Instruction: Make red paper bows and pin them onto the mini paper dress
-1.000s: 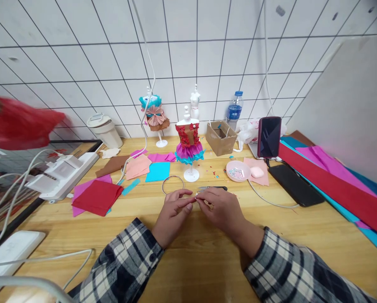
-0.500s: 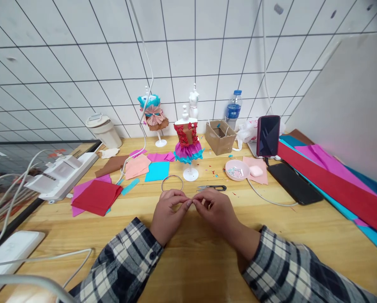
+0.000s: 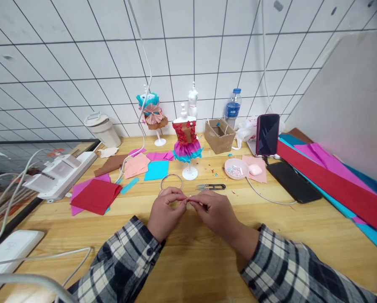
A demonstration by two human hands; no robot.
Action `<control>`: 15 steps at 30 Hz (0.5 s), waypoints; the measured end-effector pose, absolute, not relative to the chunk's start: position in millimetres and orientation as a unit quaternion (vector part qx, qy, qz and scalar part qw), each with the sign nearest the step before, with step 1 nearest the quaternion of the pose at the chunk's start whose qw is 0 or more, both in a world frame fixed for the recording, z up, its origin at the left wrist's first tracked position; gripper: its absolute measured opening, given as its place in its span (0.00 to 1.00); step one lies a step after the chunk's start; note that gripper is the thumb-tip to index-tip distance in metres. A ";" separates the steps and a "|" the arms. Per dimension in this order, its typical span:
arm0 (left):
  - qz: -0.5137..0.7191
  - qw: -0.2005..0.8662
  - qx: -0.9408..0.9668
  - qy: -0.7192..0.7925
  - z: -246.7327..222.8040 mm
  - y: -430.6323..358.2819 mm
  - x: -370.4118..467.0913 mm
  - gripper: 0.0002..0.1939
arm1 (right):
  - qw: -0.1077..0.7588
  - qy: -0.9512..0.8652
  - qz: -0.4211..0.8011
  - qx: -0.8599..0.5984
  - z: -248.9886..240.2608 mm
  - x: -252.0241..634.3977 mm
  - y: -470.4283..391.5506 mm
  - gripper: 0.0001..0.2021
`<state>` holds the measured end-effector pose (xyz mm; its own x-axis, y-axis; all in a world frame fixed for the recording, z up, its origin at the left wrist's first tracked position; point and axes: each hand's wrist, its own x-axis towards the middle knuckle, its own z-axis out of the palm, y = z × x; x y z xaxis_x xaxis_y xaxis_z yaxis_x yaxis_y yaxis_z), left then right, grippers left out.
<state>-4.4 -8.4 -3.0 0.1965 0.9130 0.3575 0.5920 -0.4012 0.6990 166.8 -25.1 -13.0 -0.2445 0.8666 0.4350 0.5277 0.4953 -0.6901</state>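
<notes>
1. Left hand (image 3: 165,213) and right hand (image 3: 216,212) pinch a tiny red-and-white piece (image 3: 189,197), mostly hidden, between their fingertips; it is unattached and seems unfinished.
2. At twelve o'clock from them, a small white mannequin (image 3: 184,112) wears a ruffled red, brown, magenta and turquoise dress (image 3: 186,143), seemingly nearly complete.
3. Behind it, a second white mannequin (image 3: 192,99) stands undressed.

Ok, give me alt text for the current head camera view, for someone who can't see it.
A person's left hand and right hand meet at the fingertips above a wooden table, pinching a tiny item too small to identify. Beyond them are a thin hoop, snips and a miniature mannequin dressed in red, brown, magenta and blue.
</notes>
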 end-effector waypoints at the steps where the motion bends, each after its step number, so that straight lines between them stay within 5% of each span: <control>1: 0.381 0.211 0.745 0.505 -2.9 -8.2 -4.4 0.06 | 0.407 -0.763 0.204 -0.458 -13.3 166.8 -24.9 0.09; 15: 0.372 0.209 0.747 0.510 -4.9 -7.5 -6.1 0.06 | 0.389 -0.772 0.194 -0.465 -11.1 168.3 -24.7 0.10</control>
